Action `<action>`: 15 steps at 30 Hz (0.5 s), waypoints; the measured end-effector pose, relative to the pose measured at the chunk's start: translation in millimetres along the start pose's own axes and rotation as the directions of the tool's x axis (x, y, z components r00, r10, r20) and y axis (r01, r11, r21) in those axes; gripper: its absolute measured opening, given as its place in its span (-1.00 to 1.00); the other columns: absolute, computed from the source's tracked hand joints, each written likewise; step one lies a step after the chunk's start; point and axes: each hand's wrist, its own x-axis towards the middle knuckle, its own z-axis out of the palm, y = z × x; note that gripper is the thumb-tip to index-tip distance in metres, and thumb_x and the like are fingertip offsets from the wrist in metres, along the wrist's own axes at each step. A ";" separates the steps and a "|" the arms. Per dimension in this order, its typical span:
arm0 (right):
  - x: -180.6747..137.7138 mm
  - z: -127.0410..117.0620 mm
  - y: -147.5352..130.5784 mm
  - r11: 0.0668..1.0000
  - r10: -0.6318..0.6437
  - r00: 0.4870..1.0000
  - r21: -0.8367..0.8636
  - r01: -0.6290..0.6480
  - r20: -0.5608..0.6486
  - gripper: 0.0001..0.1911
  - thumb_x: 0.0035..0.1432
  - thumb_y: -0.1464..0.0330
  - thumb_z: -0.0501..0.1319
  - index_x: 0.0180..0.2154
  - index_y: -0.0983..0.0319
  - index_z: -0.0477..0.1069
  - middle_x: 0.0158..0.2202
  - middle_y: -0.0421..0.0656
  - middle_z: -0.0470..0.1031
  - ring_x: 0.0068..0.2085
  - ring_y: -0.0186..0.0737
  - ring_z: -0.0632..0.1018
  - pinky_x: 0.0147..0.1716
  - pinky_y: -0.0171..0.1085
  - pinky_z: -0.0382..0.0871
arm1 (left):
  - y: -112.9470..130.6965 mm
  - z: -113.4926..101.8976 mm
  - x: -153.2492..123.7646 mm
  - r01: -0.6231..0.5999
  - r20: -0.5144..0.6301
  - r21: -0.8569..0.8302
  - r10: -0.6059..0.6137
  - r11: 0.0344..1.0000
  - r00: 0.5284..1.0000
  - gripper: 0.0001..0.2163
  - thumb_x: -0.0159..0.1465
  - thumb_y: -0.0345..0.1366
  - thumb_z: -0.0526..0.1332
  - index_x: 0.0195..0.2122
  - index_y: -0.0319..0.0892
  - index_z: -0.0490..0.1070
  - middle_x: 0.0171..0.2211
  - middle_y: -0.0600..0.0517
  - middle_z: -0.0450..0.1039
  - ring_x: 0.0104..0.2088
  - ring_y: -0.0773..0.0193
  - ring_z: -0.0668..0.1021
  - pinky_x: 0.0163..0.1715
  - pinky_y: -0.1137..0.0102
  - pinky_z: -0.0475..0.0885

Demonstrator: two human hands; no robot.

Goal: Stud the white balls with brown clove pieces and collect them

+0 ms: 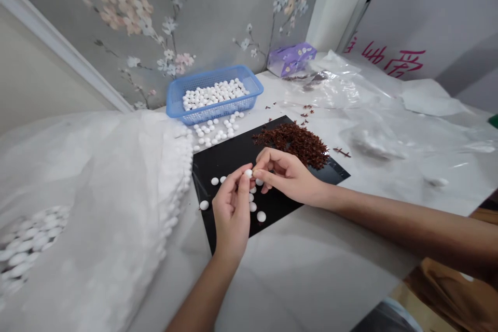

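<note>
Between the thumb and forefinger of my left hand is a small white ball. My right hand is closed in a pinch at the right side of that ball. Whatever its fingertips hold is too small to make out. Both hands are over a black mat. Several more white balls lie on the mat below and beside my hands. Behind my right hand, a heap of small reddish-brown, star-shaped pieces covers the mat's far part.
A blue basket of white balls stands at the back, with loose balls in front. To the left is a big translucent bag of white balls. Clear plastic bags and a purple tissue pack occupy the right and back of the white table.
</note>
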 end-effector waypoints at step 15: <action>-1.3 1.9 -3.1 0.998 0.041 0.999 -0.042 -0.042 -0.011 -0.78 0.10 0.24 0.22 -0.38 0.24 0.26 -0.45 -0.23 0.37 -0.42 -0.39 0.46 -0.51 -0.40 0.44 | 3.4 -1.3 0.5 0.027 0.005 0.028 -0.027 0.999 1.000 -0.74 0.19 -0.14 0.18 -0.19 -0.15 0.51 -0.23 -0.02 0.54 -0.33 0.29 0.53 -0.43 0.50 0.41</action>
